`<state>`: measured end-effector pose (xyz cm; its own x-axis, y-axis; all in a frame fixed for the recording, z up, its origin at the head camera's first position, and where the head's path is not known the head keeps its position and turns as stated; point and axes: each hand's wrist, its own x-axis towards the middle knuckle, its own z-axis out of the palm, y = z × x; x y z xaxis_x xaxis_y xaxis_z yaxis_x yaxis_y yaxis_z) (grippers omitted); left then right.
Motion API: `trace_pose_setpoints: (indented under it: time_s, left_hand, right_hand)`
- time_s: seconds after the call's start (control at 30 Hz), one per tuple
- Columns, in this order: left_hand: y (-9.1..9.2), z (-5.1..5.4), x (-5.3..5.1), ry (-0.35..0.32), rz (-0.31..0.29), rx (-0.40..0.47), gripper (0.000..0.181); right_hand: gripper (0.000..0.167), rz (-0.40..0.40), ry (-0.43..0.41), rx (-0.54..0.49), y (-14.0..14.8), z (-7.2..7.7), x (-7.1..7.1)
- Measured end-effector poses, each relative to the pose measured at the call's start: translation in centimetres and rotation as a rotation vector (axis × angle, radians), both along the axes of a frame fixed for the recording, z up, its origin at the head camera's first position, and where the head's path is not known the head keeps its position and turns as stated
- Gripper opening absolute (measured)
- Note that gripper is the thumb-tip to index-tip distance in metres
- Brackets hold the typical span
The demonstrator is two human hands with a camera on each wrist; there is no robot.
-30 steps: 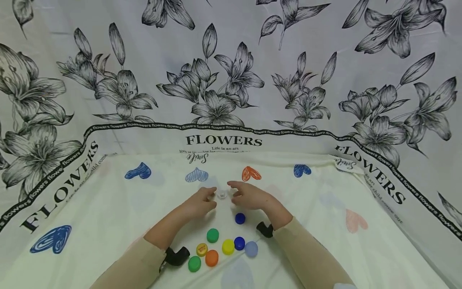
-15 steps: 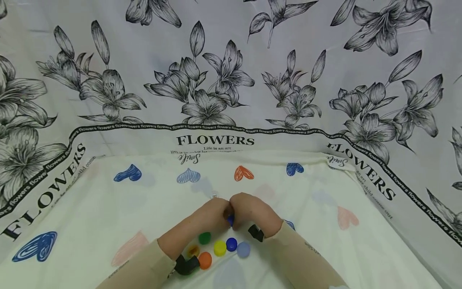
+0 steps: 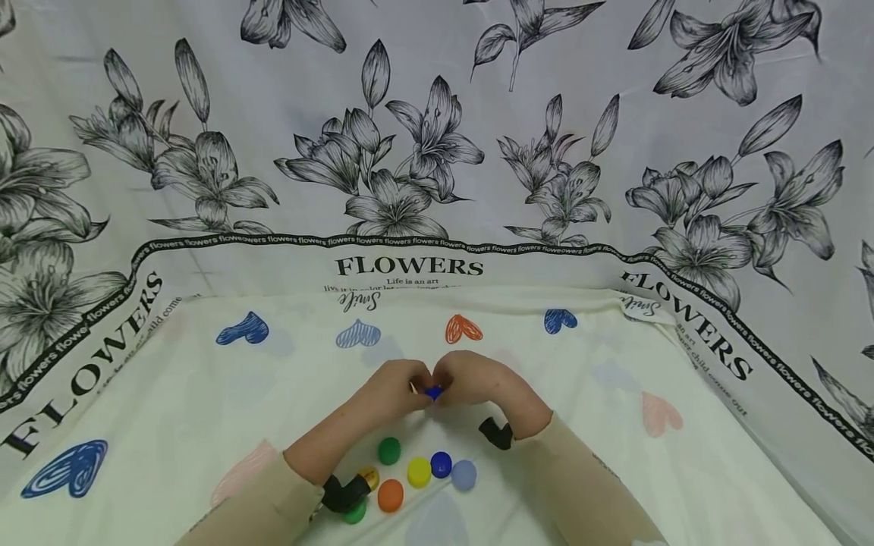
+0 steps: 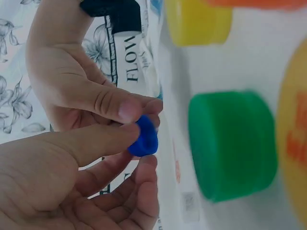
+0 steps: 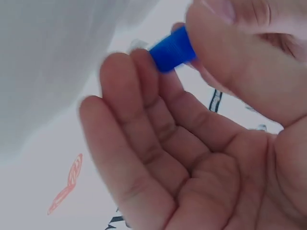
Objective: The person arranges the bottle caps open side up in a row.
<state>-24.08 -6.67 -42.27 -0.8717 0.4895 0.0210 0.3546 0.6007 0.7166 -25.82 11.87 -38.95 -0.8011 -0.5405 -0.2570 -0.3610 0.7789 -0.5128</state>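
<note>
Both hands meet at the middle of the cloth around a small dark blue cap [image 3: 434,392]. My left hand [image 3: 394,390] pinches it from one side and my right hand [image 3: 471,378] from the other. In the left wrist view, the blue cap [image 4: 145,138] shows between the thumbs and fingertips of the two hands. The right wrist view shows the cap [image 5: 172,49] at the tips of my right thumb and forefinger, with the lower fingers loosely bent.
Nearer the body lie a green cap [image 3: 389,451], a yellow cap [image 3: 419,472], a second dark blue cap [image 3: 441,465], a light blue cap [image 3: 464,475] and an orange cap [image 3: 391,496]. A gold cap [image 3: 371,476] and another green cap [image 3: 354,513] sit partly behind the left wrist camera.
Both hands came back from around the small clear piece and took hold of the dark blue cap. Since then they have moved slightly away from the body with it. The clear piece is now hidden.
</note>
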Motion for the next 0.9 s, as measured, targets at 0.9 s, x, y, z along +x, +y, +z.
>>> trace_pose_setpoints:
  time_s: [0.9]
  left_hand:
    - [-1.0,-0.5,-1.8,-0.084,0.295,0.212,0.015]
  right_hand:
    - [0.016,-0.348,-0.041,-0.369,-0.1,-1.5,-2.2]
